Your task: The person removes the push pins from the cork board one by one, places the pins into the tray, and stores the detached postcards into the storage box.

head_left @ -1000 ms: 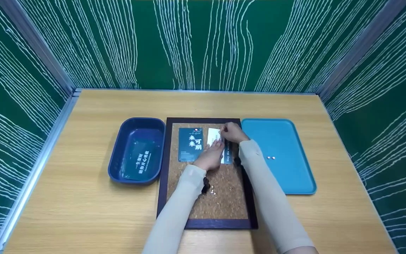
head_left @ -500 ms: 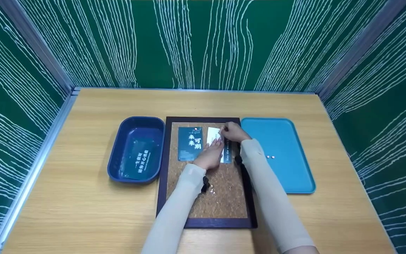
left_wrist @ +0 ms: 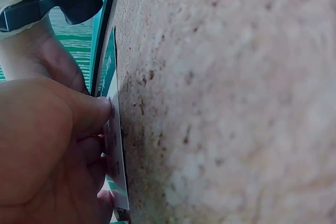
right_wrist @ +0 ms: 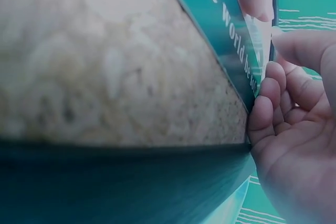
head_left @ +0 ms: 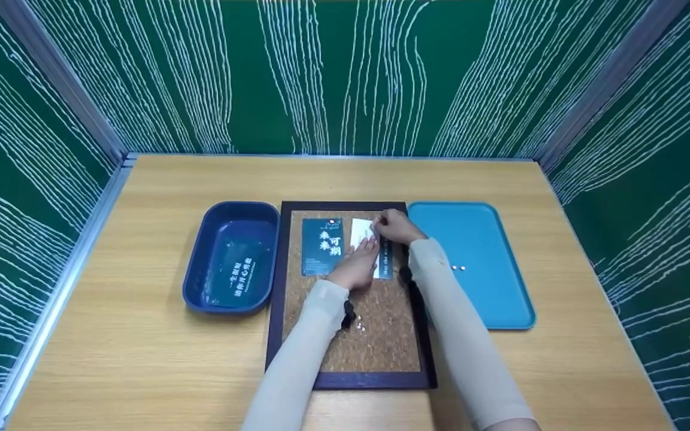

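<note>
- Near the far edge of the cork board [head_left: 375, 335], the left hand [head_left: 357, 266] lies flat with straight fingers pressing a white-and-teal card [head_left: 362, 232] onto the cork.
- At that card's far right corner, the right hand [head_left: 396, 226] has its fingertips pinched together; what they pinch is too small to tell.
- Just left of this card, a dark teal card [head_left: 321, 246] lies flat on the cork, apart from both hands.
- Against the board's right edge lies a light blue tray [head_left: 489, 299], with two small pins [head_left: 457, 267] near its middle.
- Against the board's left edge sits a dark blue tub [head_left: 198, 269], with another dark card [head_left: 238, 276] inside.
- Under all of these is a wooden table [head_left: 141, 353].
</note>
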A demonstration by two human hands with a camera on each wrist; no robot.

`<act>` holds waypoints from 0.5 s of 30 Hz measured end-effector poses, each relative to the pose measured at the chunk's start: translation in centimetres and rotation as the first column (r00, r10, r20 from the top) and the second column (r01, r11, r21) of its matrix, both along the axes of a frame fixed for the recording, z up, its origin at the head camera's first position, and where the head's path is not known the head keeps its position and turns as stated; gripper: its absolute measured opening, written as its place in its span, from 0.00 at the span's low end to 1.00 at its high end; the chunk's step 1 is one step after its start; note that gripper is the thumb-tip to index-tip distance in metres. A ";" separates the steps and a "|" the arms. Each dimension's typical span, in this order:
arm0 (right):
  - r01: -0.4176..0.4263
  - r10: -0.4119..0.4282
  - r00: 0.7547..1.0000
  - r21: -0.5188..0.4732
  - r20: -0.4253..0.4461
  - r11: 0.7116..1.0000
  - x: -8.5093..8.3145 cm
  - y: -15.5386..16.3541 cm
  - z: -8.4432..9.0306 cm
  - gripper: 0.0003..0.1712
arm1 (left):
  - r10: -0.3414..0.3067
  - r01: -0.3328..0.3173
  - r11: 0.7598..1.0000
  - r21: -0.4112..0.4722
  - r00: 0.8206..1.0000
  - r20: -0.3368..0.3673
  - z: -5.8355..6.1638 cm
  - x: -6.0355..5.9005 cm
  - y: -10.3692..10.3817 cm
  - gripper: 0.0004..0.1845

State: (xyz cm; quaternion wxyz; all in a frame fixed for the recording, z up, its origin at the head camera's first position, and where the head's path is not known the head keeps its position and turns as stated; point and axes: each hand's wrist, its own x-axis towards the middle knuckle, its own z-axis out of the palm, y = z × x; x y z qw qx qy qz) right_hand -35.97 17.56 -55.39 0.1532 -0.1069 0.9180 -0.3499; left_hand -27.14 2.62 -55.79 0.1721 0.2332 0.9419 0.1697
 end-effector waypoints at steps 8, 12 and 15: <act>-0.016 0.016 1.000 -0.022 -0.019 1.000 0.3 0.1 0.2 0.12 | -0.002 0.002 1.000 0.007 1.000 -0.003 -0.1 0.0 -0.1 0.29; -0.025 0.025 0.999 -0.022 -0.033 0.999 0.4 0.1 0.3 0.13 | -0.011 0.011 1.000 0.002 0.999 -0.036 0.0 0.1 0.0 0.28; -0.032 0.031 0.999 -0.020 -0.042 0.999 0.4 0.2 0.2 0.12 | -0.019 0.018 1.000 -0.009 0.999 -0.051 0.1 0.1 0.0 0.28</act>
